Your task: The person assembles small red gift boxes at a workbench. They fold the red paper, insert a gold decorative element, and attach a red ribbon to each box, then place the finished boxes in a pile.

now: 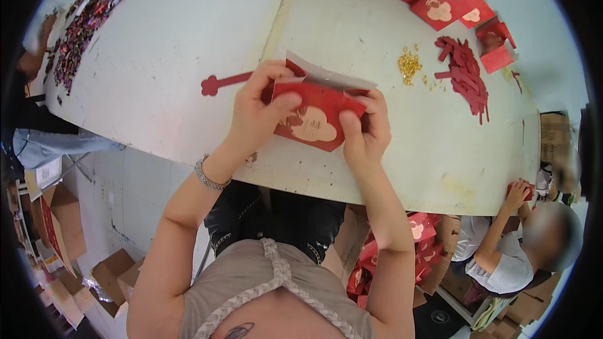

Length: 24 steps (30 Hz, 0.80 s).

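Between my two hands is a red paper gift box with a cream cloud-shaped patch on its front and its top flaps standing up. My left hand grips its left side, thumb pressed on the front. On the right side, my right hand pinches the edge with the thumb in front and fingers behind. A dark red strip with a flower-shaped end sticks out to the left, by my left fingers; its other end is hidden behind my hand.
Gold fasteners lie in a small pile, beside a heap of dark red strips. Red boxes line the far table edge. Small wrapped pieces cover the far left. A carton of red boxes stands below; a co-worker sits right.
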### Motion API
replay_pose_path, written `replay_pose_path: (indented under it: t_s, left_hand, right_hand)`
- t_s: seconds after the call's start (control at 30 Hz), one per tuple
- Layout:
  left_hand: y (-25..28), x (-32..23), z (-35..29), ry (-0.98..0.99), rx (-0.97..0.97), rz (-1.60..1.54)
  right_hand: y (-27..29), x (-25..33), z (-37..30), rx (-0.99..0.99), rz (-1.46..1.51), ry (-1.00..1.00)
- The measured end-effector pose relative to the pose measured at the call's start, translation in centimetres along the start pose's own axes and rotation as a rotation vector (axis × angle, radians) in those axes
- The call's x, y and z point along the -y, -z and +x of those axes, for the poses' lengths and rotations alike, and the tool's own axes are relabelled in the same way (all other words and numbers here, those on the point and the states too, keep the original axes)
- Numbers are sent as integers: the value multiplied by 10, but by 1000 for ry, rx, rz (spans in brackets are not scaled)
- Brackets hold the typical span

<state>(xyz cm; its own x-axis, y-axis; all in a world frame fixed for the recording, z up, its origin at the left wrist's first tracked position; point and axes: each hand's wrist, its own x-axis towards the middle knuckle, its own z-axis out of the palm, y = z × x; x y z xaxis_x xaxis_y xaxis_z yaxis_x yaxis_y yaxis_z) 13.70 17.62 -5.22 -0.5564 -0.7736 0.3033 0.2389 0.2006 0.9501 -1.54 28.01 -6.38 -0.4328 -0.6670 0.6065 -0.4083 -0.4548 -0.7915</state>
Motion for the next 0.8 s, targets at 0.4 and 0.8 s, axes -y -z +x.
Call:
replay_pose_path:
  t_s: [0.4,0.8]
  left_hand:
    - [-31,-15,16,217,-211,-381]
    - [-24,-14,10,32,32,-57]
  right_hand:
    - [-10,13,10,-156,12,-278]
    - [5,19,22,-20,283,-458]
